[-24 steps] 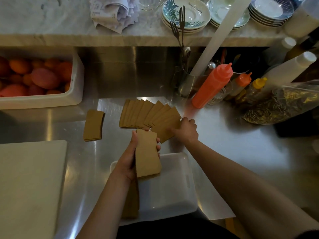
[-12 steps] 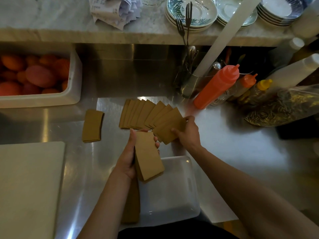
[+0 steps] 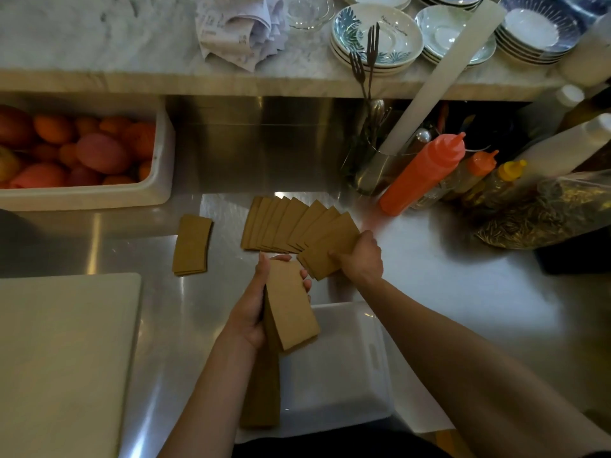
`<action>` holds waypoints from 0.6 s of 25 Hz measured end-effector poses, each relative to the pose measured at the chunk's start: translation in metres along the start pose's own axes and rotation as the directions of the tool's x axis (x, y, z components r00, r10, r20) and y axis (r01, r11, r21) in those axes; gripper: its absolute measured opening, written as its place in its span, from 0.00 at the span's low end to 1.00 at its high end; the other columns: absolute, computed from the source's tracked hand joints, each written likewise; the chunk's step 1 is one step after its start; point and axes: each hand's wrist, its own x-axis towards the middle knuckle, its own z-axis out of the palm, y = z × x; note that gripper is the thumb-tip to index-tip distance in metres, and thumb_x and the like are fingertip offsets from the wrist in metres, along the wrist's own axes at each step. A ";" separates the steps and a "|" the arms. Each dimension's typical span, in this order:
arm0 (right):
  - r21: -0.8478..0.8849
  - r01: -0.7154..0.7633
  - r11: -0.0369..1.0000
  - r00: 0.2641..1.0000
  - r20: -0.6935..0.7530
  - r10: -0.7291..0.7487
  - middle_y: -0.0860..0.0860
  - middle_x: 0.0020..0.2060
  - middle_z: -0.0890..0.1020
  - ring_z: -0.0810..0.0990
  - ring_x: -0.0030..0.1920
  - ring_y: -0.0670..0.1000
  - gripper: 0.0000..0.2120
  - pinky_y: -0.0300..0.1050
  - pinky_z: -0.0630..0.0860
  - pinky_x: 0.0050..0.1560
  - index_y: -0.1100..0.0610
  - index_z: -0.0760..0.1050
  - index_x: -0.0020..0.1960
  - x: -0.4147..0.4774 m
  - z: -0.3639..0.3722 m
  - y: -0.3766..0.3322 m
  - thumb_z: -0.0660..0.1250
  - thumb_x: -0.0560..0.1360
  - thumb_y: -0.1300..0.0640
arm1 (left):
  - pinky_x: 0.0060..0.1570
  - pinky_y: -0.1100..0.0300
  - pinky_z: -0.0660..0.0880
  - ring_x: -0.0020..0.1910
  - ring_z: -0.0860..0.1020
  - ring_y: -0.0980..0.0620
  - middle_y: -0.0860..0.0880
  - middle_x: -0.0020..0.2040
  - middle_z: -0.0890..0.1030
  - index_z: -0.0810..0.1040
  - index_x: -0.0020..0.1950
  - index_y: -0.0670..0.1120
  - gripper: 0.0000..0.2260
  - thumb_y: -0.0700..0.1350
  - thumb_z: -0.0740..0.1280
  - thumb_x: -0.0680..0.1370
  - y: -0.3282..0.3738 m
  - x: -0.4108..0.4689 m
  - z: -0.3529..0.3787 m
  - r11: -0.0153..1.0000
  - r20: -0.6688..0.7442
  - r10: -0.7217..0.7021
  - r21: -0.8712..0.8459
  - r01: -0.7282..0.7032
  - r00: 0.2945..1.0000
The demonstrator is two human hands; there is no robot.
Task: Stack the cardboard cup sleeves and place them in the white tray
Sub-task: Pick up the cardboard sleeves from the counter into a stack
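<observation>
Head view, held stack: a stack of sleeves (image 3: 291,305) is sitting upright and slightly tilted in the left hand (image 3: 251,312), above the far left corner of the white tray (image 3: 347,365).
Left hand grip: thumb is running along the stack's left edge and fingertips (image 3: 305,279) are curling round its right edge, pinching the stack between them.
Fanned sleeves: a row of overlapping sleeves (image 3: 284,226) is lying spread like a fan on the steel counter (image 3: 463,292), near the middle of its back edge.
Right hand: the right hand (image 3: 360,259) is closing on the rightmost sleeves (image 3: 327,249) of the fan, thumb on top and fingers wrapping over the far end, gripping them.
Tray: it is sitting at the counter's near edge, with a pile of sleeves (image 3: 261,391) lying along its left side, partly hidden under the left forearm.
Separate pile: a small stack (image 3: 191,244) is lying flat left of the fan, well apart from it.
Cutting board: a pale board (image 3: 62,358) is filling the counter's near left corner.
Fruit bin: a white bin (image 3: 162,180) of orange and red fruit is sitting at the back left.
Bottles: an orange squeeze bottle (image 3: 420,176) is leaning beside smaller ones at the back right.
Shelf: plates (image 3: 377,38), two forks and crumpled paper are resting on the marble ledge (image 3: 99,44) above.
</observation>
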 end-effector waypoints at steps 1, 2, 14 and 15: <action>0.150 0.009 0.989 0.998 0.065 -0.019 0.57 0.61 0.72 0.74 0.56 0.57 0.31 0.53 0.76 0.53 0.57 0.60 0.65 -0.003 -0.003 -0.002 0.74 0.71 0.50 | 0.46 0.48 0.81 0.47 0.82 0.44 0.40 0.50 0.82 0.83 0.49 0.49 0.25 0.61 0.81 0.59 0.001 -0.001 -0.002 1.000 -0.006 0.004 0.002 -0.004 1.000; 0.274 0.022 0.962 0.991 0.121 -0.057 0.56 0.61 0.72 0.74 0.54 0.55 0.29 0.50 0.76 0.50 0.56 0.60 0.65 -0.007 -0.009 -0.003 0.73 0.72 0.53 | 0.46 0.48 0.81 0.47 0.82 0.44 0.40 0.50 0.82 0.83 0.49 0.49 0.25 0.61 0.81 0.59 0.002 -0.001 -0.003 1.000 -0.005 0.010 0.007 -0.010 1.000; 0.402 0.276 0.873 0.884 0.249 -0.395 0.49 0.52 0.75 0.75 0.50 0.48 0.10 0.43 0.72 0.47 0.53 0.69 0.58 -0.100 -0.137 -0.033 0.66 0.78 0.57 | 0.46 0.47 0.82 0.47 0.84 0.45 0.41 0.52 0.84 0.78 0.62 0.45 0.42 0.66 0.79 0.55 0.005 -0.019 -0.009 0.978 -0.023 -0.017 0.206 0.021 1.000; 0.395 0.295 0.870 0.875 0.254 -0.412 0.49 0.52 0.75 0.76 0.51 0.48 0.10 0.45 0.73 0.49 0.53 0.68 0.57 -0.110 -0.143 -0.036 0.66 0.78 0.57 | 0.46 0.48 0.82 0.46 0.84 0.45 0.41 0.51 0.85 0.81 0.59 0.46 0.39 0.68 0.78 0.56 0.005 -0.021 -0.009 0.973 -0.022 -0.016 0.229 0.020 1.000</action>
